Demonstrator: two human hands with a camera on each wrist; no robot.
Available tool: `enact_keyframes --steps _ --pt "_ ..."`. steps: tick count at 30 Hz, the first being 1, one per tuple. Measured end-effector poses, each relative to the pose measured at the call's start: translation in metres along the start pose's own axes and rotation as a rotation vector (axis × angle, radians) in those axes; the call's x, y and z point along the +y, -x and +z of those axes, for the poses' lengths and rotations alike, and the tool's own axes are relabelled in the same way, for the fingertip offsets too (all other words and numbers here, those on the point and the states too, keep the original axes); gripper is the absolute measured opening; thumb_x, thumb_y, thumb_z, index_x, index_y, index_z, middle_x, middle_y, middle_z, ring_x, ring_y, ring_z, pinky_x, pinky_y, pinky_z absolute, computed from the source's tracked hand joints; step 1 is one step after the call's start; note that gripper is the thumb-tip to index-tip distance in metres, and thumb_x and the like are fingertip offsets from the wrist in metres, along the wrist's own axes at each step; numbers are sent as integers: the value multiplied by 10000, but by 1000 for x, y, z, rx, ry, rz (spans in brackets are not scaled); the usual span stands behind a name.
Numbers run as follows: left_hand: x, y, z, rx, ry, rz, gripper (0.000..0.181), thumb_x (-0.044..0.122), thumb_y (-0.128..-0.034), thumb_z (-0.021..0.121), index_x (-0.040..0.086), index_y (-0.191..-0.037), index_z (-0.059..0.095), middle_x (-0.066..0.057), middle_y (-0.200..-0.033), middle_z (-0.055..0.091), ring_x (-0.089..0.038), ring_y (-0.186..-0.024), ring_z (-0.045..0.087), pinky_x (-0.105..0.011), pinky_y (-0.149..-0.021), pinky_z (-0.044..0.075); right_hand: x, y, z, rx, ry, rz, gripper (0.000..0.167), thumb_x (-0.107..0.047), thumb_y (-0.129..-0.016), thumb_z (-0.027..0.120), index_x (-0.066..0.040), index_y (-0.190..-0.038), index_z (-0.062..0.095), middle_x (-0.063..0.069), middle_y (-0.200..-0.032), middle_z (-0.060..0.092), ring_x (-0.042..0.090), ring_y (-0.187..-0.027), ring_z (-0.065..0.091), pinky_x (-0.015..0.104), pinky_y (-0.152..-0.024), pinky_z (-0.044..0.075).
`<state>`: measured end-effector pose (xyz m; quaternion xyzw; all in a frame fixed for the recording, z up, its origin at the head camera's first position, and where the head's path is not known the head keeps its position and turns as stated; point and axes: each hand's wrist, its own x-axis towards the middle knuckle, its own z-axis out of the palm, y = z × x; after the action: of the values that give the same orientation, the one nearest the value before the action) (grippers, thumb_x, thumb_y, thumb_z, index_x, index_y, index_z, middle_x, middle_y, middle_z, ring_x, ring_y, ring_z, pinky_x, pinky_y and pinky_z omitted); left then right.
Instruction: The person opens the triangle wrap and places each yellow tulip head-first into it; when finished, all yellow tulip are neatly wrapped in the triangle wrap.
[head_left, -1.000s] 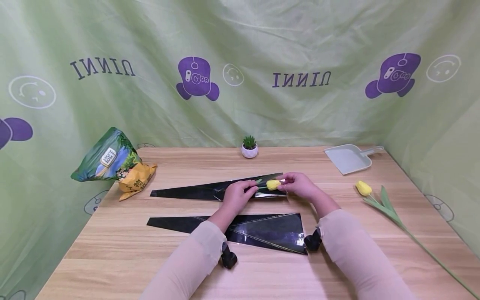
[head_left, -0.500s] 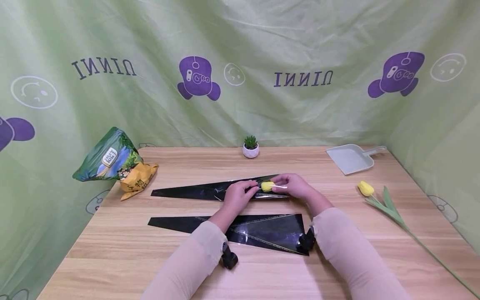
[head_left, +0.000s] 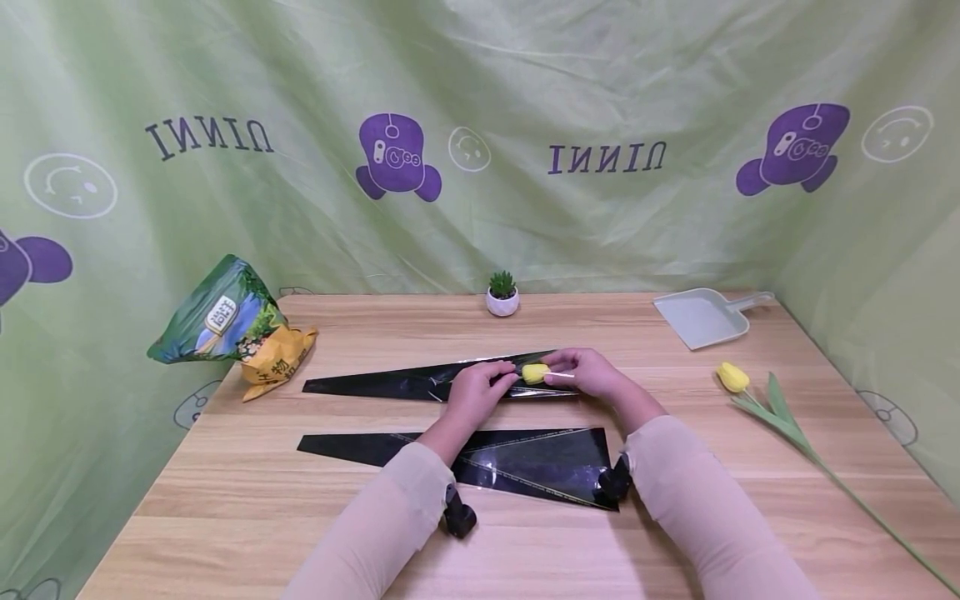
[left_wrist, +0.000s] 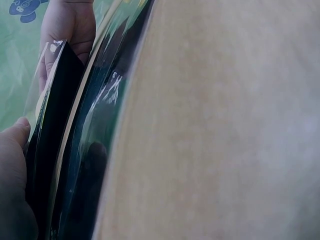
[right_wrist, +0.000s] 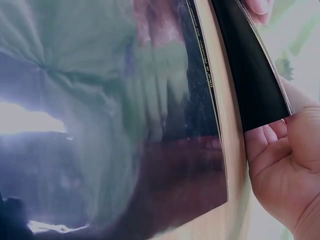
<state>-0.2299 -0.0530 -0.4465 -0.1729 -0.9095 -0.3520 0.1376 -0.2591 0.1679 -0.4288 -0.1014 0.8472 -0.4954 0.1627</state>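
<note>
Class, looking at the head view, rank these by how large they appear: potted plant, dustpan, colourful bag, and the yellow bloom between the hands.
Largest to smallest:
1. Colourful bag
2. Dustpan
3. Potted plant
4. Yellow bloom, judged by its visible part

Yellow tulip bloom (head_left: 535, 373), at the wide end of a tapering, glossy black sleeve (head_left: 401, 384)

Potted plant (head_left: 502, 294); dustpan (head_left: 697, 318); bag (head_left: 234, 321)
</note>
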Motion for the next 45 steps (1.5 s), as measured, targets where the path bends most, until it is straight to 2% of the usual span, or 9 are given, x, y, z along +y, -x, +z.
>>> enact_keyframes --steps 4,8,11,15,26,31,35,39,45 --pt "0 0 1 1 -8 3 237 288 -910 693 152 -1091 764 -4 -1121 746 -200 -1073 697 -359 -942 539 0 5 -4 21 8 11 471 -167 -886 722 -6 -1309 590 209 -1216 650 254 -1067 626 276 -907 511" --pt "1 2 0 1 -21 14 228 270 -906 697 146 -1086 764 -17 -1124 745 -209 -1072 697 -363 -938 540 2 10 -11 43 -1 22 486 -146 -873 727 -29 -1323 586 149 -1134 638 162 -957 597 228 -825 521" --pt "2 2 -1 -7 -24 16 231 260 -912 689 134 -1093 759 -27 -1140 740 -215 -1090 690 -370 -954 533 4 15 -15 30 -64 12 497 -95 -886 698 21 -1344 544 190 -1131 634 115 -898 621 235 -801 574" --pt "3 3 -1 -21 -23 23 245 251 -917 683 111 -1106 752 -41 -1158 733 -224 -1117 678 -375 -981 522 7 21 -22 35 -126 3 495 -58 -911 655 73 -1361 495 272 -1231 598 83 -893 639 260 -830 588" --pt "0 2 0 -33 -6 35 276 226 -924 677 68 -1144 726 -94 -1240 692 -251 -1197 635 -396 -1072 465 16 44 -44 113 -117 18 515 -158 -946 640 47 -1389 474 253 -1257 583 128 -940 659 285 -855 589" --pt "-2 3 -4 -16 30 48 311 225 -924 676 39 -1171 704 -132 -1286 661 -272 -1250 595 -414 -1156 377 22 60 -53 162 -91 12 530 -197 -943 654 45 -1383 486 177 -1205 640 29 -905 635 240 -826 580" --pt "-3 8 -8 -6 69 34 323 238 -922 681 50 -1185 699 -136 -1308 645 -292 -1275 571 -442 -1126 409 25 73 -59 186 -110 1 548 -204 -940 659 61 -1382 473 137 -1196 649 -34 -888 630 215 -827 574" --pt "0 16 -13 6 103 69 333 231 -910 695 41 -1184 698 -151 -1298 646 -321 -1265 568 -470 -1087 440 27 89 -64 214 -119 -32 549 -191 -940 659 95 -1366 464 112 -1182 671 -48 -885 640 204 -817 576" --pt "11 31 -20 -1 176 148 333 185 -878 728 3 -1155 701 -170 -1282 648 -323 -1250 577 -468 -1071 453 29 111 -70 246 -161 -45 569 -183 -940 664 115 -1368 437 -193 -1014 662 -77 -915 633 179 -814 572"
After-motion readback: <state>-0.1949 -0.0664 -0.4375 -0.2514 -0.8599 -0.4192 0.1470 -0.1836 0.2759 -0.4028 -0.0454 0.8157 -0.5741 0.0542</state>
